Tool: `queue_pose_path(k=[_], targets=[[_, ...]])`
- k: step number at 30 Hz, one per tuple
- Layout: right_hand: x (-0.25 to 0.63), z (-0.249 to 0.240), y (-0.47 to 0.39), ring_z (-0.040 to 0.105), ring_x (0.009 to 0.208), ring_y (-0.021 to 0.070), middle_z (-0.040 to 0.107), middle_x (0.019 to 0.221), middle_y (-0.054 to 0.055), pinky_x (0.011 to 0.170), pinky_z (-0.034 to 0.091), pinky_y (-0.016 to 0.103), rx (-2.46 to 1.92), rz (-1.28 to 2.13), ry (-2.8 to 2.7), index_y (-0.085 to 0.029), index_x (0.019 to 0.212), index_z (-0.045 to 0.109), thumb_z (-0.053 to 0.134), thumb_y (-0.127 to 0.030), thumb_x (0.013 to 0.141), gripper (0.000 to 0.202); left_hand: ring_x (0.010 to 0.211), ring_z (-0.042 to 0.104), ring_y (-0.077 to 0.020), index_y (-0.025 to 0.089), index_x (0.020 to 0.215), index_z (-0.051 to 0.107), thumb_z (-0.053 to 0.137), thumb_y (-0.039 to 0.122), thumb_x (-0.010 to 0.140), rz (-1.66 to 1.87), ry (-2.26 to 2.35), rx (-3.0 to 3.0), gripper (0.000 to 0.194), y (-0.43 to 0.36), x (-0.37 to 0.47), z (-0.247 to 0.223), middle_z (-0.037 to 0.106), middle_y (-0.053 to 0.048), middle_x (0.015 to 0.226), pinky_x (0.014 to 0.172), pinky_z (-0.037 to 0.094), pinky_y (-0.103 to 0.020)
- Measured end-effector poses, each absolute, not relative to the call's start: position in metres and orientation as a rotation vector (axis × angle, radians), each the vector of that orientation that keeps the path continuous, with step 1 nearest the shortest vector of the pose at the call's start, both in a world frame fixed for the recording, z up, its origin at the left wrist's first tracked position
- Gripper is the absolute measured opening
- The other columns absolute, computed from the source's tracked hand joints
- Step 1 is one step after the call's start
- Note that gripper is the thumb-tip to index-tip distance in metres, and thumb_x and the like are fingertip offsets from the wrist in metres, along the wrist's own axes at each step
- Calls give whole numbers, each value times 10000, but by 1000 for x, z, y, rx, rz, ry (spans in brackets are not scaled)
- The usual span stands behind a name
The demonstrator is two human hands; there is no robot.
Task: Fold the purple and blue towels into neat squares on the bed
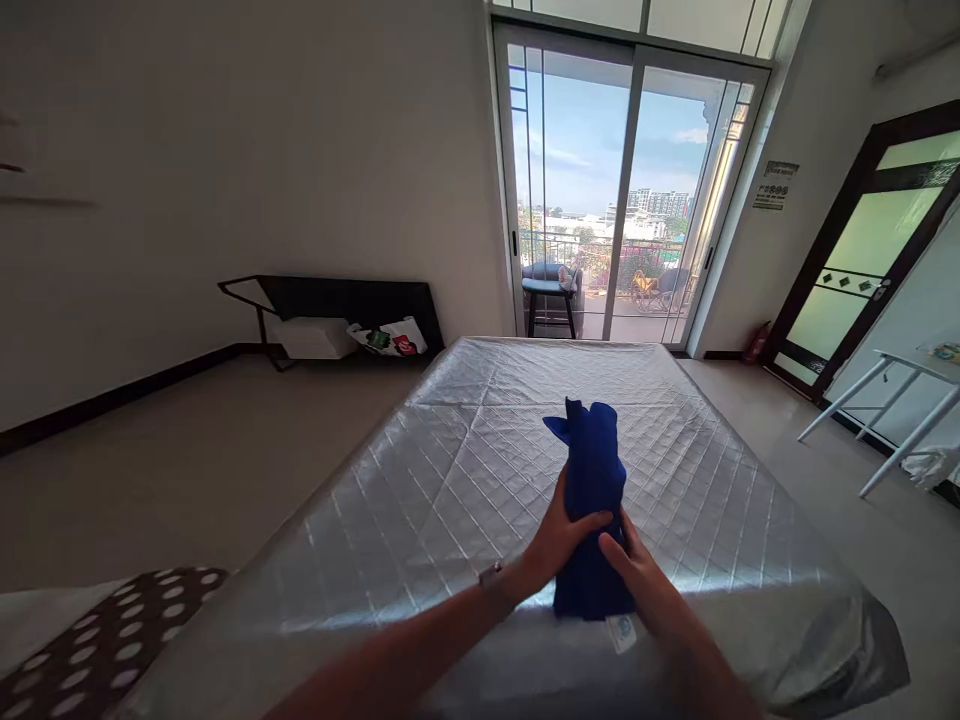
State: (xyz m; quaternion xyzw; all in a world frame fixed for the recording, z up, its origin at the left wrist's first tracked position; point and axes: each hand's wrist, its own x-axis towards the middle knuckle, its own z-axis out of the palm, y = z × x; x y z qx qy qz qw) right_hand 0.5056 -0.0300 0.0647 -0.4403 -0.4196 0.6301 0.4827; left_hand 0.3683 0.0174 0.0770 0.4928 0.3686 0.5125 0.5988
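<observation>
A dark blue bundle of folded cloth (595, 470) stands out in front of me over the near part of the bed, with a loose corner sticking out at its upper left. My left hand (561, 535) grips its left side, thumb across the front. From the right, my right hand (636, 568) holds the same bundle, its thumb close to the left one. The fingers behind the cloth are hidden. Just below the bundle's lower end shows a white tag (621, 633); I cannot tell what it is attached to. Beneath lies the mattress (420, 500) in a shiny, quilted silver cover.
Brown polka-dot fabric (124, 630) lies at the lower left. Along the left wall stands a black bench-like frame (345, 305) with a white box (315, 338) and a printed bag (390, 338). Sliding glass doors (634, 190) are ahead; a white table (919, 368) stands right.
</observation>
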Motion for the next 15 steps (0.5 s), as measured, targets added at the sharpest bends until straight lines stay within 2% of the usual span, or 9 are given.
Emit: queue_pose_path(k=[3,6,8,11,13,15], targets=[[496,61,-36,680,1094,287,714,1211,89,923,564,407,-1096,1506,-858,-247,1356,550,865,-606,600,894,1445,360,-292,296,1547,279,804,416,716,1201,789,1188,991,12,380,68,377,-66,1594,1221,256,-440],[499,48,-33,720,955,302,762,1018,81,846,588,417,-1187,1510,-758,-198,1232,633,905,-555,542,823,1468,325,-272,301,1534,343,611,565,874,1002,635,1184,759,18,366,69,395,-43,1588,1237,213,-447],[510,39,-27,732,897,309,766,903,71,814,593,419,-1233,1556,-709,-185,1104,694,883,-571,555,698,1425,399,-273,318,1513,390,495,638,919,832,570,1232,683,31,342,75,474,-41,1536,1206,269,-481],[535,29,-16,733,878,320,757,802,66,799,595,422,-1291,1631,-738,-205,910,750,838,-605,579,527,1254,568,-285,300,1439,510,523,675,892,666,614,1377,663,59,298,80,611,-78,1394,1101,396,-494],[550,27,-9,728,898,317,753,776,59,813,594,419,-1332,1554,-831,-234,851,765,828,-611,585,465,1159,620,-280,254,1364,592,568,695,854,702,718,1406,674,77,275,74,653,-107,1315,1049,438,-468],[557,26,-5,724,915,320,752,771,59,827,593,428,-1353,1415,-910,-251,831,774,826,-608,591,433,1138,626,-275,233,1352,596,530,733,850,774,810,1338,712,89,262,62,647,-120,1305,1025,456,-449]])
